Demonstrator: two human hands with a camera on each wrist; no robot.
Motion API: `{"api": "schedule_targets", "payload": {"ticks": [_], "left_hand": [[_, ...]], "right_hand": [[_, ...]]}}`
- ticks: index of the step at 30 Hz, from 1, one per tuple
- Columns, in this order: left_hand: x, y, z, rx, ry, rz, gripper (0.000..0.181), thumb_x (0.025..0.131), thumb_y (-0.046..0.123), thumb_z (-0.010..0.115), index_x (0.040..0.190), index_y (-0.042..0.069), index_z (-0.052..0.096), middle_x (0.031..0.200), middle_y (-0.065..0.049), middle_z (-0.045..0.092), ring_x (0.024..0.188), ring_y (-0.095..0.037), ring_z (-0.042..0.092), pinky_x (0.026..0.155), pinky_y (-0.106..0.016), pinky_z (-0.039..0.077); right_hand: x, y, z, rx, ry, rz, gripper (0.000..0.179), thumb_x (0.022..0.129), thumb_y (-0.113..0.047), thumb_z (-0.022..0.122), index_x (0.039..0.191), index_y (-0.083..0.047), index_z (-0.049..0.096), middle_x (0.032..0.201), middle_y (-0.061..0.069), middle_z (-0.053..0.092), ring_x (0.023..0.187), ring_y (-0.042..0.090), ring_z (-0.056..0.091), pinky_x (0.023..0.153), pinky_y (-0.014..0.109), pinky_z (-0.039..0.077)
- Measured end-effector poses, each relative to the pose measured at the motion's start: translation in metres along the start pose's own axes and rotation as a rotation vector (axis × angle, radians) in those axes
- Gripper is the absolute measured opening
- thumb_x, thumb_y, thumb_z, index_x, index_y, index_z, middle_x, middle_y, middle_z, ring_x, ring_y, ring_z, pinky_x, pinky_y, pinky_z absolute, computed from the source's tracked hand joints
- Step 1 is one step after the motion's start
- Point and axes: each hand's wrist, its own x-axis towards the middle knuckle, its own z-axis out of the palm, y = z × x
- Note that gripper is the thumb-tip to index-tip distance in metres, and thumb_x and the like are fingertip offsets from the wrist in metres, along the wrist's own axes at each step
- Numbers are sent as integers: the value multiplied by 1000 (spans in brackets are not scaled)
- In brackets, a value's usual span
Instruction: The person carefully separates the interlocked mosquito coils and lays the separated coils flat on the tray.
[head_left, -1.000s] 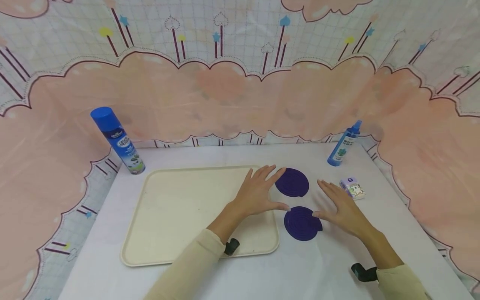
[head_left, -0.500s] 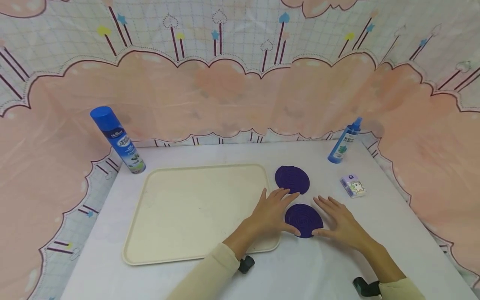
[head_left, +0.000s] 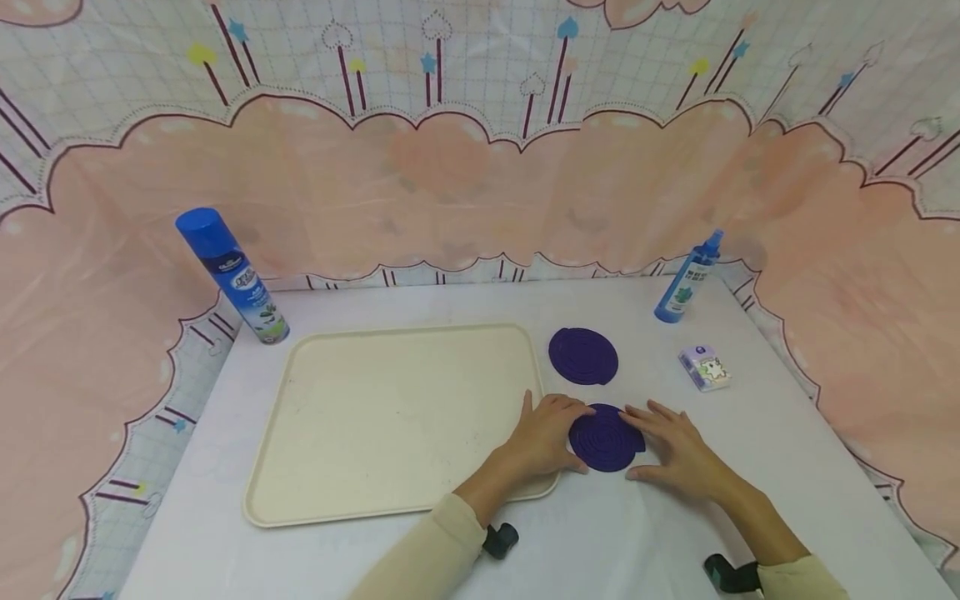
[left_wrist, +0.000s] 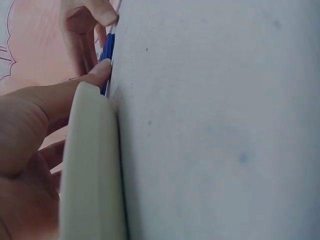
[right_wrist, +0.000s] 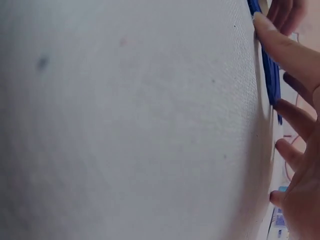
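Note:
Two flat, dark purple round mats with concentric rings lie on the white table, right of the tray. The near mat [head_left: 606,440] has a hand on each side. My left hand [head_left: 543,433] reaches over the tray's right edge, its index finger and thumb at the mat's left rim. My right hand [head_left: 678,450] is at the right rim, fingertips over its upper right edge and thumb just off its lower right. Both hands have loosely bent fingers. The wrist views show the blue-purple rim [left_wrist: 107,47] edge-on between the hands. The far mat [head_left: 583,356] lies untouched behind.
A cream tray [head_left: 390,417] covers the left and middle of the table. A tall blue spray can [head_left: 234,277] stands at the back left. A blue spray bottle [head_left: 686,279] stands back right, with a small purple-and-white pack [head_left: 705,368] before it.
Both hands have come down and nearer the body, from around the gap between the mats to the sides of the near mat. The mats have not visibly moved on the table.

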Motion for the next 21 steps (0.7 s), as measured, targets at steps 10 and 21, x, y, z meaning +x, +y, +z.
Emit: {"api": "schedule_targets", "payload": {"ticks": [10,21], "left_hand": [[4,-1,2,1,18,-12,59,70,43,92,124,25,73,145,5,62,140,-20,49,122,-69,24],[4,1,1,-25,39,0,58,69,39,93,121,22,75,141,3,64,138,-20,51,121,-70,24]], "right_hand": [[2,-2,-2,-35,-9,-4,58,77,-32,87,127,-9,71,144,18,62,137,54,45,101,90,20],[5,-3,-4,10,11,23,57,72,-24,91,122,-4,73,138,21,65,128,50,55,103,87,21]]}}
